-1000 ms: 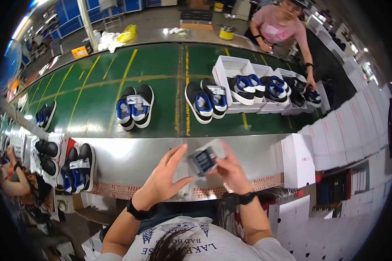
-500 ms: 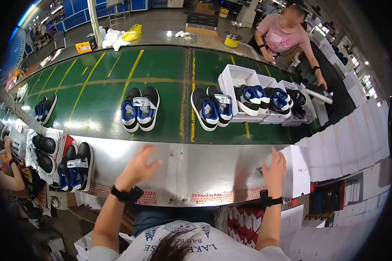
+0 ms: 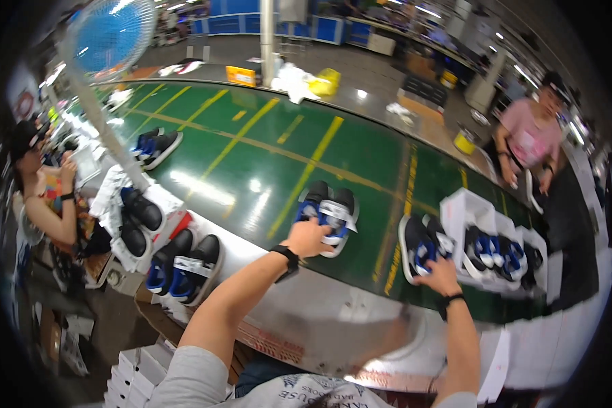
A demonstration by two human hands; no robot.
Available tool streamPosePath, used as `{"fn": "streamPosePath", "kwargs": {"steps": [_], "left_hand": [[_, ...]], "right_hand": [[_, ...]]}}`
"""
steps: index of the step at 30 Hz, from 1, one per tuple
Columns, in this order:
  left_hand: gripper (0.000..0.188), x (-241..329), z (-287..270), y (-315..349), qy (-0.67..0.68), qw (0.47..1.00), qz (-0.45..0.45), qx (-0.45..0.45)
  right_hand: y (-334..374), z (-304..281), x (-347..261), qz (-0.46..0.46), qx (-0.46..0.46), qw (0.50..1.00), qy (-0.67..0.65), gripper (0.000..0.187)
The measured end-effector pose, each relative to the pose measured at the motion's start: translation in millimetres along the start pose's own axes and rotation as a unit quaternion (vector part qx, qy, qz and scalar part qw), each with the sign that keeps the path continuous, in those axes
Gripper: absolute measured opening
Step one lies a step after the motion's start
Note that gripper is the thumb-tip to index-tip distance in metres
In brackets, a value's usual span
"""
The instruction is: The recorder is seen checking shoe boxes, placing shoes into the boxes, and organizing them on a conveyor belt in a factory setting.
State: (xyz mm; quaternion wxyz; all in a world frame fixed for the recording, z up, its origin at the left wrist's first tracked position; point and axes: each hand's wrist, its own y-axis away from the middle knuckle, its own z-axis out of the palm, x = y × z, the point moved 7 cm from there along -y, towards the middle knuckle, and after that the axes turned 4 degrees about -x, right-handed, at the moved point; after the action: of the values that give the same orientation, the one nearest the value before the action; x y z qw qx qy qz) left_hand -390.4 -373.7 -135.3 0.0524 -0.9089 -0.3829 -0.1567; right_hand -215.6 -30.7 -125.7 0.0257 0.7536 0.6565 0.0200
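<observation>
My left hand [image 3: 309, 239] is at the near end of a pair of black sneakers [image 3: 345, 204] with blue linings, white soles and a white tag across them. Its fingers curl over the shoe openings. A second, similar pair of sneakers [image 3: 415, 243] stands to the right, beside the white boxes. My right hand [image 3: 439, 276] grips this pair at the near end, thumb spread to the left; part of the grip is hidden. Both pairs rest on the green conveyor belt [image 3: 251, 170].
Open white shoeboxes [image 3: 461, 211] holding sneakers stand at the right. Another tagged pair of sneakers [image 3: 196, 268] lies on the metal ledge [image 3: 333, 306] at left, near a pole with a fan [image 3: 112, 37]. One co-worker [image 3: 532, 129] stands at far right, another [image 3: 47, 197] sits at left.
Both hands have moved forward from above the metal ledge onto the two pairs of sneakers. The view has swung left, so the belt and shoes appear farther right and tilted.
</observation>
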Motion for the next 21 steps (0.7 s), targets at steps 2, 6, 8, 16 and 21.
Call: {"fn": "streamPosePath", "kwargs": {"steps": [2, 6, 8, 16, 21], "left_hand": [[0.058, 9.1, -32.8, -15.2, 0.026, 0.999, 0.034, 0.011], [0.066, -72.4, -105.3, -3.0, 0.140, 0.986, -0.089, 0.024], [0.069, -132.2, -124.9, 4.3, 0.178, 0.969, -0.158, 0.062], [0.053, -300.9, -151.6, 9.4, -0.077, 0.952, -0.272, 0.118], [0.040, -312.5, -176.1, 49.6, -0.057, 0.954, -0.294, 0.030]], "right_hand": [[4.4, -19.8, 2.8, 0.001, 0.019, 1.000, -0.011, 0.064], [-42.6, -107.3, -114.3, 0.025, -0.022, 0.987, -0.157, 0.061], [-70.7, -123.9, -184.1, -0.065, -0.031, 0.987, -0.145, 0.064], [-193.2, -82.0, -369.0, -0.259, 0.154, 0.953, -0.046, 0.059], [-244.3, -54.1, -460.5, -0.196, 0.135, 0.970, -0.049, 0.055]]}}
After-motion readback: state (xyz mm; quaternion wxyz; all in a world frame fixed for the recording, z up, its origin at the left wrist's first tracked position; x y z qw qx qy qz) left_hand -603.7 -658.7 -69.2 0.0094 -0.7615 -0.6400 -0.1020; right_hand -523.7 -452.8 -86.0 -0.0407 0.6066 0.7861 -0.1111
